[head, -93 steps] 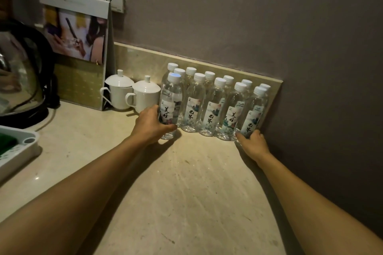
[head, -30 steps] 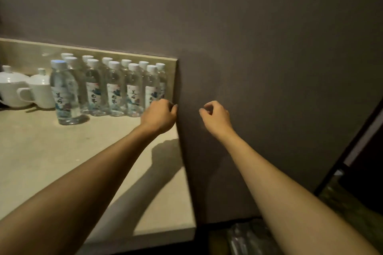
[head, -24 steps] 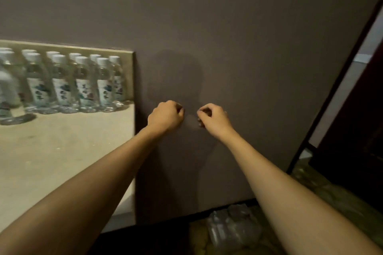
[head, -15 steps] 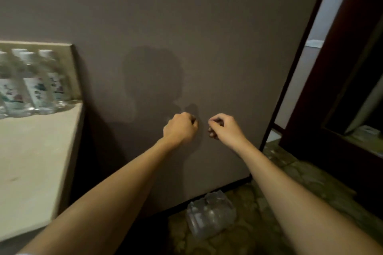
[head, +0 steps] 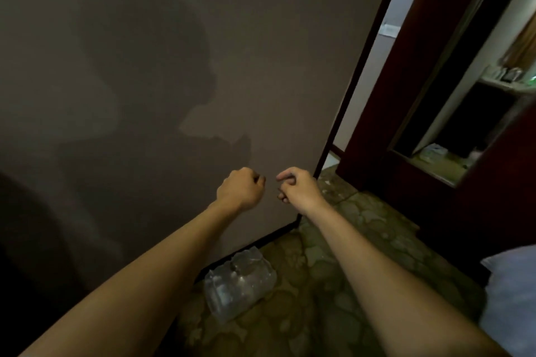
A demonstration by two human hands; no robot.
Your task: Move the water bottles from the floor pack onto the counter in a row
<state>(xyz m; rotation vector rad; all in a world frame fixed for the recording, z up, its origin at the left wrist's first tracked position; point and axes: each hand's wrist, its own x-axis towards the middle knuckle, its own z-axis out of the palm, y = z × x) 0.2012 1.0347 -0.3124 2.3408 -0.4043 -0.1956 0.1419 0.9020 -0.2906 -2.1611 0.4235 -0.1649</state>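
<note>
The clear plastic floor pack (head: 239, 284) lies on the patterned carpet against the foot of the grey wall, below and between my forearms. Its wrap is crumpled, and I cannot tell what is inside. My left hand (head: 240, 188) is held up in front of the wall as a fist and holds nothing. My right hand (head: 298, 187) is close beside it, fingers curled in, also holding nothing. Both hands are well above the pack. The counter and its row of bottles are out of view.
A grey wall (head: 261, 52) fills the left and centre and ends at a dark corner edge (head: 348, 113). To the right stands a dark wooden door frame (head: 406, 95) with a room beyond. A white cloth (head: 513, 293) lies at the lower right.
My view has swung right and down, so the counter with its bottles has left the frame. Both hands let go of the bottles and curled up. The floor pack has come further into view.
</note>
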